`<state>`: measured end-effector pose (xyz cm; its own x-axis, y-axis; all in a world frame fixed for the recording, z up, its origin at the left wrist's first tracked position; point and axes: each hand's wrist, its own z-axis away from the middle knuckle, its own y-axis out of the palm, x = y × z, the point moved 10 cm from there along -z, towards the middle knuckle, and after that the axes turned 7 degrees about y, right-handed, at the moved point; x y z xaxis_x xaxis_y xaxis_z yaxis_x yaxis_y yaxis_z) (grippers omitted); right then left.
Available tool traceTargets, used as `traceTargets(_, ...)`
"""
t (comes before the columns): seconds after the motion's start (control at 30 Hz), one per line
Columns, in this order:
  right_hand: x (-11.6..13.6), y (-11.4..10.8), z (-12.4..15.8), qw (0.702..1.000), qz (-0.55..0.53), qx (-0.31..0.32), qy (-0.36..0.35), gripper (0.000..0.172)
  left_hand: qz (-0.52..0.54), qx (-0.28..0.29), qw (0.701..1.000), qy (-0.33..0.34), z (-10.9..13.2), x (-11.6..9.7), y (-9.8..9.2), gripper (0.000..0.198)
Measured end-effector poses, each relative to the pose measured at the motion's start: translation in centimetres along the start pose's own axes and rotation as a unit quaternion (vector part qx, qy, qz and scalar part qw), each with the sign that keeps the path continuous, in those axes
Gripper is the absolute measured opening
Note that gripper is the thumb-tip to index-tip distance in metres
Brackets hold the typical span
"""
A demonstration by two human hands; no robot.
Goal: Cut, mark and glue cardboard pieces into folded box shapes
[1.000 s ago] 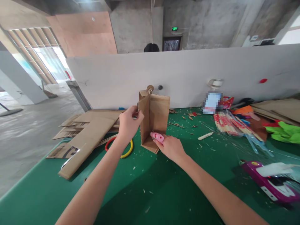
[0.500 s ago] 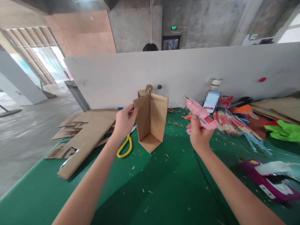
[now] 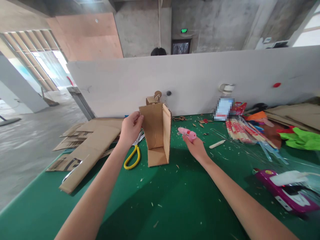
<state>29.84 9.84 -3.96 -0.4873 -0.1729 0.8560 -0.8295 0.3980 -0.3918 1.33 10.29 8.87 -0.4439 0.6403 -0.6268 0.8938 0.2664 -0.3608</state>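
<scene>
A small cardboard structure (image 3: 156,135) of upright panels on a flat base stands on the green table (image 3: 175,200). My left hand (image 3: 130,128) pinches the top left edge of its upright panel. My right hand (image 3: 196,146) is closed on a pink glue gun (image 3: 187,133), held just right of the structure with its nozzle pointing left toward the side panel. Yellow-handled scissors (image 3: 133,155) lie on the table under my left hand.
Flat cardboard sheets (image 3: 92,140) are stacked at the left. A white partition wall (image 3: 200,80) runs along the table's back. Packs of sticks (image 3: 246,131), coloured paper, a green cloth (image 3: 300,140) and a purple device (image 3: 287,193) lie at the right. Cardboard scraps dot the table.
My right hand lifted the glue gun away from the structure's base, swung it up to the right, then brought it back down beside the structure. My left hand turned the structure.
</scene>
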Motion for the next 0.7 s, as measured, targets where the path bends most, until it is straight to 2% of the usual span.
traceTargets(0.13, -0.2, 1.0, 0.3, 0.996, 0.085, 0.037, -0.002, 0.036, 0.035, 0.018, 0.999, -0.011, 0.0, -0.1, 0.4, 0.021)
traceTargets(0.33, -1.0, 1.3, -0.1, 0.983, 0.173, 0.052, 0.016, 0.038, 0.086, 0.086, 0.989, -0.087, 0.6, 1.1, 1.4, 0.026)
traceTargets(0.5, -1.4, 1.3, -0.4, 0.972, 0.228, 0.053, 0.027, 0.035, 0.035, 0.046, 0.997, -0.061, 0.6, 0.8, 1.0, 0.024)
traceTargets(0.6, -1.9, 1.1, -0.5, 0.963, 0.26, 0.048, 0.043, 0.034, -0.034, 0.005, 0.999, -0.032, 0.8, -0.2, 0.7, 0.019)
traceTargets(0.7, -2.1, 0.9, -0.5, 0.957, 0.283, 0.04, 0.052, 0.035, -0.093, -0.002, 0.995, -0.023, 1.0, -1.4, 0.6, 0.013)
